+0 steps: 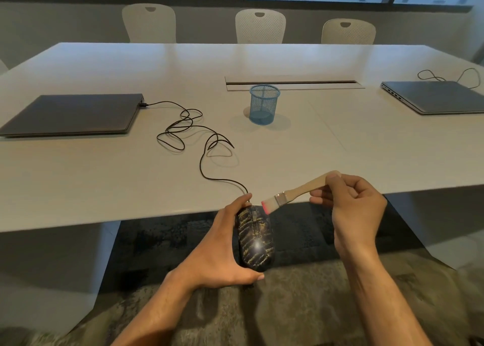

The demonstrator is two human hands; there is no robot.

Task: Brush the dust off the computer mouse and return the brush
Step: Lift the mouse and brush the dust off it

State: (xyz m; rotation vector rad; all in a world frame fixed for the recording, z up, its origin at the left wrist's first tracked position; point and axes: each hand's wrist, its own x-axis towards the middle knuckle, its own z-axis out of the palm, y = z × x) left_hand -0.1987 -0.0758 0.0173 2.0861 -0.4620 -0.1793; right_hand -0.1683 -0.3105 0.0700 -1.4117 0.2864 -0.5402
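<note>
Brushing underway: left hand (222, 251) grips the mouse (255, 238) off the tabletop (262, 157) edge, right hand (351, 209) pinches the brush (290, 195), bristles touching its front; next, prob. sweep strokes, then brush to blue mesh cup (264, 104).

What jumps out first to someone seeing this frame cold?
The two hands at bottom centre: the left hand holds a black mouse streaked with yellowish dust out past the table edge, while the right hand tips a wooden-handled brush so its pink-tipped bristles are at the mouse's front. Next, the tangled black cable running across the white table to a closed laptop on the left, and the empty blue mesh cup mid-table.
</note>
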